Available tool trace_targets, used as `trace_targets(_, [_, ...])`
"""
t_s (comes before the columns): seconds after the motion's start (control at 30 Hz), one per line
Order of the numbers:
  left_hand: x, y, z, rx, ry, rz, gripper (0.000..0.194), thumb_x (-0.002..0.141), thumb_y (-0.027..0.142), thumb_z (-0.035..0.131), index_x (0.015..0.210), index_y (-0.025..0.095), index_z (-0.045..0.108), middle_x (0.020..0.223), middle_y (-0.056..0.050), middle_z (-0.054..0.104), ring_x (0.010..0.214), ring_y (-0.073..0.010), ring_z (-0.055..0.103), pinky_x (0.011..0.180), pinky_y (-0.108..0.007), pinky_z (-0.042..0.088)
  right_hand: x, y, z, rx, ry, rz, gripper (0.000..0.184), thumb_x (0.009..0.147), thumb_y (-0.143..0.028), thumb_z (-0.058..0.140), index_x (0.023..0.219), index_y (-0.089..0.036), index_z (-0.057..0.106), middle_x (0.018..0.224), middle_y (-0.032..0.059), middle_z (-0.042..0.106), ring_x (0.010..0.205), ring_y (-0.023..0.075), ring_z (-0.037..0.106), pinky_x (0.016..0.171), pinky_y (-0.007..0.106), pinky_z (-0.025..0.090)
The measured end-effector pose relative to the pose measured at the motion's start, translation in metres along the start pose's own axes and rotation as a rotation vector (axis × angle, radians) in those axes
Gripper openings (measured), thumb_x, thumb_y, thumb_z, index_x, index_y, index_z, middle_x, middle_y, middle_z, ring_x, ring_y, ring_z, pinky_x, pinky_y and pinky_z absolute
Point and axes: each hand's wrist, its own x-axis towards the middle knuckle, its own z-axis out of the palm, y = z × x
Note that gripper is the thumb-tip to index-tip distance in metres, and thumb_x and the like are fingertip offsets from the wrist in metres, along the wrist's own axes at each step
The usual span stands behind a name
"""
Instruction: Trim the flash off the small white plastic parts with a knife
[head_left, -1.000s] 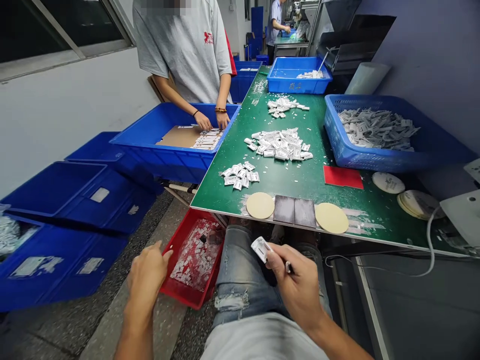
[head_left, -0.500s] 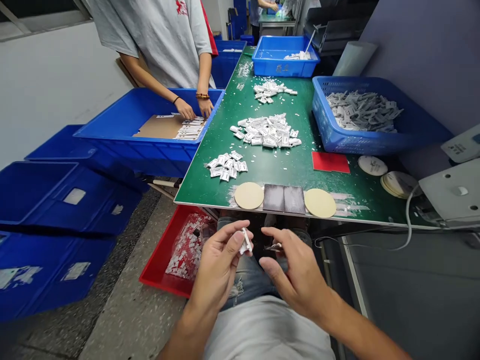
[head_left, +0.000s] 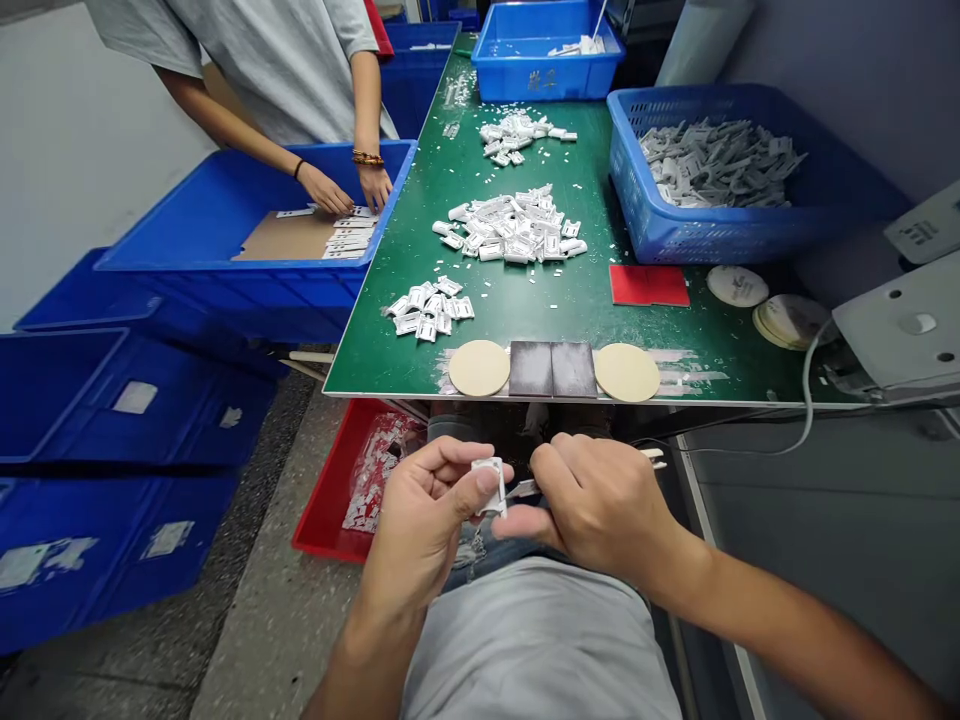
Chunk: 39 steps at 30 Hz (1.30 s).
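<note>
My left hand pinches a small white plastic part between thumb and fingers, its flat face turned up. Wrapped round a knife, my right hand is closed; the short blade points at the part's right edge, and the pale handle end sticks out behind the fist. The right thumb reaches to the lower edge of the white part. Whether the blade touches the plastic I cannot tell. Both hands are over my lap, in front of the table edge. On the green table lie a small pile and a larger pile of similar white parts.
Two round cream discs and two dark square pads line the table's front edge. A blue basket of parts stands right, a red scrap bin below left. Across the left side, a co-worker's hands reach into a blue bin.
My right hand has closed round the knife and brought its blade to the white part. The part has turned flat side up in my left hand. The view has tilted downward.
</note>
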Motion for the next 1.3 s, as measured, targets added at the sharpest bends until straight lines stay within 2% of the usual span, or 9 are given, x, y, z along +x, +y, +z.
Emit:
trace_targets(0.47, [0.001,0.002,0.006,0.027,0.041,0.025,0.025,0.059,0.022,0.087,0.077,0.015,0.071,0.069,-0.005,0.074,0.055,-0.0100,0.063,0.047,-0.015,0.045,-0.004,0.000,0.004,-0.036,0.022,0.013,0.059,0.094,-0.065,0.022,0.061,-0.022,0.045,0.053,-0.0001,0.041,0.051,0.0164,0.027,0.052,0.032,0.015])
trace_targets(0.83, [0.000,0.003,0.010,0.055,0.043,0.029,0.029,0.060,0.027,0.086,0.078,0.013,0.069,0.070,-0.008,0.074,0.055,-0.0110,0.061,0.047,-0.017,0.045,-0.008,0.001,0.005,0.029,0.046,0.014,0.056,0.095,-0.061,0.031,0.059,-0.020,0.045,0.051,-0.0009,0.040,0.049,0.0141,0.026,0.051,0.032,0.014])
trace_targets(0.93, [0.000,0.001,0.010,0.070,0.063,0.065,0.029,0.062,0.029,0.085,0.079,0.014,0.068,0.071,-0.007,0.074,0.053,-0.0097,0.059,0.046,-0.017,0.044,-0.008,0.001,0.005,0.307,0.002,0.067,0.057,0.095,-0.061,0.030,0.061,-0.019,0.046,0.053,-0.0022,0.041,0.049,0.0111,0.030,0.050,0.029,0.018])
trace_targets(1.03, [0.000,-0.001,0.011,0.113,0.087,0.177,0.025,0.065,0.028,0.083,0.080,0.015,0.068,0.073,-0.005,0.072,0.057,-0.0097,0.059,0.050,-0.016,0.045,-0.006,-0.001,0.002,0.824,-0.186,0.240,0.047,0.094,-0.058,0.040,0.075,-0.016,0.051,0.061,-0.0044,0.044,0.052,0.0080,0.036,0.051,0.024,0.025])
trace_targets(1.13, [-0.002,-0.003,0.011,0.114,-0.025,0.255,0.021,0.073,0.030,0.078,0.088,0.017,0.071,0.081,-0.004,0.070,0.064,-0.0102,0.060,0.057,-0.018,0.047,-0.002,-0.005,-0.002,1.258,-0.387,0.462,0.032,0.097,-0.044,0.043,0.084,-0.017,0.054,0.061,-0.0073,0.038,0.053,0.0066,0.031,0.050,0.021,0.026])
trace_targets(1.2, [-0.003,-0.004,0.012,0.060,-0.139,0.237,0.019,0.080,0.032,0.071,0.093,0.018,0.071,0.090,-0.006,0.070,0.066,-0.0104,0.059,0.058,-0.020,0.048,0.000,-0.006,-0.004,1.448,-0.453,0.556,0.033,0.099,-0.042,0.040,0.084,-0.016,0.055,0.062,-0.0075,0.031,0.054,0.0069,0.026,0.049,0.021,0.024])
trace_targets(1.3, [-0.002,-0.003,0.011,-0.079,-0.232,0.160,0.017,0.082,0.034,0.069,0.087,0.018,0.071,0.081,-0.004,0.065,0.060,-0.0099,0.056,0.052,-0.020,0.044,0.001,-0.006,-0.009,1.488,-0.499,0.554,0.036,0.099,-0.042,0.039,0.082,-0.016,0.057,0.062,-0.0071,0.031,0.054,0.0070,0.027,0.049,0.021,0.025])
